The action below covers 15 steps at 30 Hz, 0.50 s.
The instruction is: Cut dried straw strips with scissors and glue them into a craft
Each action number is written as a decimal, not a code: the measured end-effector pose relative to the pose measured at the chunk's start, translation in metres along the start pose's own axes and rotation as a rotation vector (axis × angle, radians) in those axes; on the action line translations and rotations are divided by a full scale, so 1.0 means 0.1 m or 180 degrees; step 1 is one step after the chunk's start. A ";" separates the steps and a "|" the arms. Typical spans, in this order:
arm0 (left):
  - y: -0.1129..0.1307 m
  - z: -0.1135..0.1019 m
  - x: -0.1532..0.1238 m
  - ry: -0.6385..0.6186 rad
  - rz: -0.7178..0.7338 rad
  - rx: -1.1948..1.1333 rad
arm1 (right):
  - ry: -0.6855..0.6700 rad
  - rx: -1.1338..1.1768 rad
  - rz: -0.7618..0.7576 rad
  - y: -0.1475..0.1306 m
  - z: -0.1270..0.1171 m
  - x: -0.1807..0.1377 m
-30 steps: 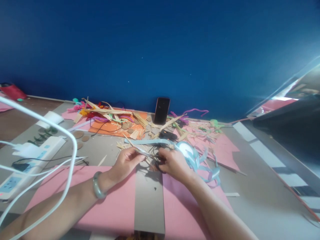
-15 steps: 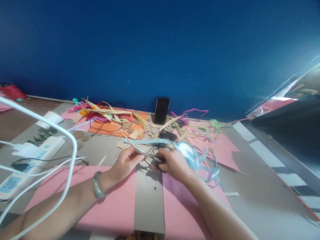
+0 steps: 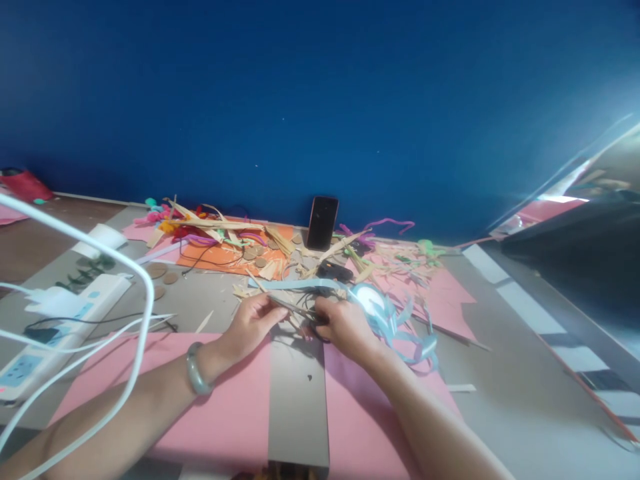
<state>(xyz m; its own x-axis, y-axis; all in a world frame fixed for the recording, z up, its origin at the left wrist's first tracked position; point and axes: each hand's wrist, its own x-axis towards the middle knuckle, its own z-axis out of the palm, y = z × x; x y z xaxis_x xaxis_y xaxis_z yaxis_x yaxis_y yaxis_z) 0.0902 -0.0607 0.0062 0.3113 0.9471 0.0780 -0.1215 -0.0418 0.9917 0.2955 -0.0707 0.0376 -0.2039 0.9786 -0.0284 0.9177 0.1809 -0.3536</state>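
Note:
My left hand (image 3: 255,321), with a pale green bangle (image 3: 199,369) on its wrist, is closed in a pinch between thumb and forefinger. A thin pale strip (image 3: 257,281), like dried husk, pokes up from this pinch. My right hand (image 3: 346,327) is closed around dark-handled scissors (image 3: 299,309), whose blades point left to my left fingertips. Whether the blades touch the strip I cannot tell. Just behind both hands runs a light blue ribbon (image 3: 295,284), leading to its white-centred roll (image 3: 369,300) beside my right hand.
A phone (image 3: 323,223) leans against the blue wall (image 3: 320,100). Dried husk pieces (image 3: 220,223) and pipe cleaners lie along the back, on orange paper (image 3: 215,257). Pink sheets (image 3: 215,427) lie under my forearms. A power strip (image 3: 65,333) and a looping white cable (image 3: 147,313) are at left.
The scissors' blades look closer together and slightly turned at my left fingertips. Both hands stay in nearly the same place; the view has shifted a little.

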 end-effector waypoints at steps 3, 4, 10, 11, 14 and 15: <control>-0.01 0.00 0.02 0.0028 -0.0011 0.0099 | 0.0018 0.0012 0.0009 0.01 0.02 0.01; -0.01 -0.01 0.03 0.0037 -0.0017 0.0147 | 0.0034 0.0002 0.0004 0.01 0.02 0.01; -0.05 -0.03 0.04 0.0010 -0.0097 0.0323 | 0.0217 -0.0213 0.0340 0.13 -0.09 0.03; -0.06 -0.04 0.05 0.0025 -0.0099 0.0329 | 0.0264 -0.0338 0.0479 0.17 -0.12 0.04; -0.08 -0.06 0.07 0.0108 -0.0103 0.0328 | 0.0366 -0.0796 0.0793 0.28 -0.21 0.05; -0.09 -0.06 0.07 0.0137 -0.0109 0.0313 | 0.0384 -0.0887 0.0854 0.32 -0.23 0.05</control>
<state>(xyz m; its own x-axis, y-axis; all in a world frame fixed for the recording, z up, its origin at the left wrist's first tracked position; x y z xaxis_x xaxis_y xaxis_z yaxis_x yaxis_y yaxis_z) 0.0878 -0.0518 -0.0029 0.2726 0.9612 0.0417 -0.0178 -0.0383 0.9991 0.3317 -0.0573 0.0478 0.0818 0.9962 0.0304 0.9936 -0.0791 -0.0810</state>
